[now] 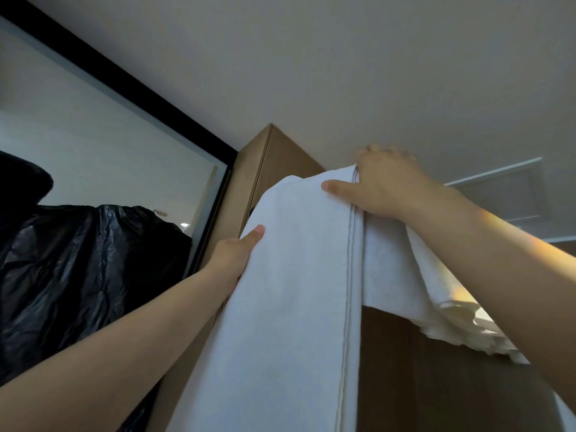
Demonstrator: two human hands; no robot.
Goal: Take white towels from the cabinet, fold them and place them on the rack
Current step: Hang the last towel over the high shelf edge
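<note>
- White towel (299,275) is held high in front of the cabinet (277,157), near the ceiling (311,57), and is seen from below.
- It hangs down as a long folded strip, with a stitched seam running along its right side to the bottom of the view.
- The right hand (383,188) is clasped on the towel's top edge: the thumb is laid across the front and the fingers are curled over the top, their tips blurred.
- The left hand (232,255) is gripping the towel's left edge lower down; its thumb (254,233) is pressed on the front, and the other fingers are hidden behind the cloth.
- More white cloth (436,291) is draped right of the seam and under the right forearm, ending in a rumpled hem; whether it belongs to the same towel cannot be told.
- The cabinet is light wood at its upper corner, with a darker panel (436,385) showing below the cloth.
- A black plastic bag (93,260) is seen at the left, beneath a black frame (124,79) round a glass pane.
- A pale rectangular hatch (498,191) is set in the ceiling at the right.
</note>
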